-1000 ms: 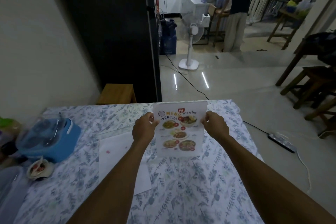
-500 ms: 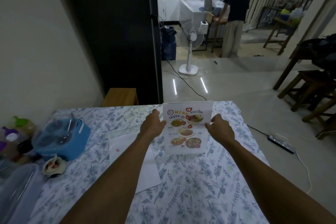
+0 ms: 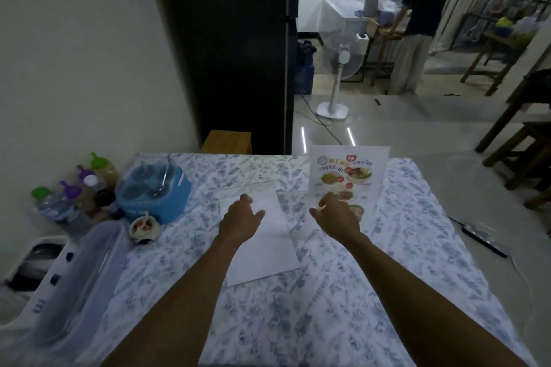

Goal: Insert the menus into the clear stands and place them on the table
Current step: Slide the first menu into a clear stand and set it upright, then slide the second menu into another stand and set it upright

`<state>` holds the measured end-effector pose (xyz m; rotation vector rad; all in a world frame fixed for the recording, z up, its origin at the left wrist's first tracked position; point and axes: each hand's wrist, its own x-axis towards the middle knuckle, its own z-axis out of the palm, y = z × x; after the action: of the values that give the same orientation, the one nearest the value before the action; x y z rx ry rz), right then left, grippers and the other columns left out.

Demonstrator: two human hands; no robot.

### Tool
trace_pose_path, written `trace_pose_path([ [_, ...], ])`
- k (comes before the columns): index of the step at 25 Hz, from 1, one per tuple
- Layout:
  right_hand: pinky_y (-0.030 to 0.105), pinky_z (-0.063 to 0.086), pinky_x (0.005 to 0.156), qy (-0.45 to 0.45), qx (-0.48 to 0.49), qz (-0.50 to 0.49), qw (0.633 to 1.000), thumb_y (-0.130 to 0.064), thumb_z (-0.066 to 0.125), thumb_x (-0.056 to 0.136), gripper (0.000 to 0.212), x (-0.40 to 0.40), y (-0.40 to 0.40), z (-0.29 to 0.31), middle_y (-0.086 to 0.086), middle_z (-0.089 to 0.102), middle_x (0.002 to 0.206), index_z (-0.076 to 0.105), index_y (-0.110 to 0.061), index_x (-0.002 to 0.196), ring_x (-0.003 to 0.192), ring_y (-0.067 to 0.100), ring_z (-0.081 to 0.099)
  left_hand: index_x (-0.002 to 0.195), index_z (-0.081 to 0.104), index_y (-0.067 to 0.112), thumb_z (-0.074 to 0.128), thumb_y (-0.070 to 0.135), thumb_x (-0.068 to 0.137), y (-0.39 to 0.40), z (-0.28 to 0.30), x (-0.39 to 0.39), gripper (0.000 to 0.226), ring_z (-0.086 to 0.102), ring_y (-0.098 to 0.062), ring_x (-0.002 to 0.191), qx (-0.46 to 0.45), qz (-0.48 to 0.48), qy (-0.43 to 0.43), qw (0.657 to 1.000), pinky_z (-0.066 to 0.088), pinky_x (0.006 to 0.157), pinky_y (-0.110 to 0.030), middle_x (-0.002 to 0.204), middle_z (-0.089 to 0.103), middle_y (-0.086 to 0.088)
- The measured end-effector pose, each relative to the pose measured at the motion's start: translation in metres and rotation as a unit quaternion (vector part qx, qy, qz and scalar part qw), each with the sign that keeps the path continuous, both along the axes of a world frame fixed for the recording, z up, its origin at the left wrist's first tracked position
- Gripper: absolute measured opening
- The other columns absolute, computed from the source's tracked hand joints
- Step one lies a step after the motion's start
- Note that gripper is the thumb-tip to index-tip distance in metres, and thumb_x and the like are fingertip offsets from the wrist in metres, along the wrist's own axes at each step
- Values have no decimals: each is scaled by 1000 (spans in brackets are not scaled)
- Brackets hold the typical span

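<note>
A colourful food menu in a clear stand (image 3: 348,171) stands upright near the far right of the table (image 3: 343,307), which wears a blue floral cloth. My right hand (image 3: 337,216) hovers just in front of its lower part, fingers apart, holding nothing. My left hand (image 3: 241,219) is open over a white sheet (image 3: 262,256) lying flat in the middle of the table. A second clear stand (image 3: 253,188) seems to lie at the sheet's far end; its outline is faint.
A blue condiment caddy (image 3: 155,191), a small bowl (image 3: 144,228), several bottles (image 3: 71,197) and a clear lidded box (image 3: 74,283) crowd the table's left. Beyond: a wooden stool (image 3: 228,141), standing fan (image 3: 338,74), a person (image 3: 414,30) at a counter, chairs at right.
Both hands have let go of the menu stand, which now stands on the table's far right. The left hand moved left over the white sheet. The view has tilted and shifted.
</note>
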<state>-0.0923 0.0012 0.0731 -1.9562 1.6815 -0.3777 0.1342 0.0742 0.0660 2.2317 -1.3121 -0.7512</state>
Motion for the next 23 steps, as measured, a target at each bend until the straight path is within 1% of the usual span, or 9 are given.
trace_pose_path([
  [5,35,48,75,13,55,71,996,-53,61,84,43,62,39,-42,6,68,108,54,-21,112,96,29,65,133,48,12,62,40,93,48,-54,34,51,60,-32,122,62,57,22,996,50,102,-44,134,62,-14],
  [9,37,48,78,57,86,113,988,-52,60,86,43,86,39,-79,8,67,108,53,-20,114,97,30,63,133,48,11,63,38,92,53,-91,45,51,59,-32,122,85,83,47,992,49,103,-44,135,60,-15],
  [11,39,48,81,81,100,112,985,-49,59,88,44,87,29,-96,9,64,113,50,-17,117,102,31,62,132,49,9,65,37,91,53,-109,48,52,60,-33,121,94,98,68,988,49,102,-45,135,59,-17],
  [12,41,49,84,98,105,103,984,-46,58,89,47,85,25,-104,12,61,118,47,-15,122,106,33,60,133,48,8,65,37,91,53,-119,48,54,59,-34,120,105,105,74,986,50,102,-45,135,58,-17],
  [14,46,48,90,148,117,72,979,-41,58,89,62,80,16,-122,19,52,129,34,-10,137,113,40,56,134,48,6,66,38,89,51,-134,49,58,59,-35,120,127,126,80,981,50,101,-45,135,56,-19],
  [15,48,47,91,167,121,57,977,-39,57,89,67,78,12,-129,21,49,131,27,-9,142,114,42,55,134,47,6,66,39,89,48,-141,50,59,59,-36,119,134,135,80,978,51,100,-46,135,56,-20],
  [16,48,47,90,178,123,49,975,-38,57,89,69,77,8,-135,22,48,131,25,-9,143,114,43,54,134,47,6,65,40,89,45,-144,49,60,59,-37,118,139,144,76,977,51,99,-46,134,56,-20],
  [18,46,48,89,174,138,51,974,-35,57,89,66,82,-5,-141,23,52,128,27,-7,141,112,43,56,133,46,7,65,45,88,34,-146,49,62,60,-37,119,146,165,63,973,51,98,-45,133,58,-19],
  [23,38,48,84,119,186,15,975,-24,57,87,44,88,-33,-142,21,61,116,46,2,121,107,40,60,125,49,6,64,55,85,16,-144,56,65,64,-36,110,142,217,47,965,54,89,-43,123,65,-16],
])
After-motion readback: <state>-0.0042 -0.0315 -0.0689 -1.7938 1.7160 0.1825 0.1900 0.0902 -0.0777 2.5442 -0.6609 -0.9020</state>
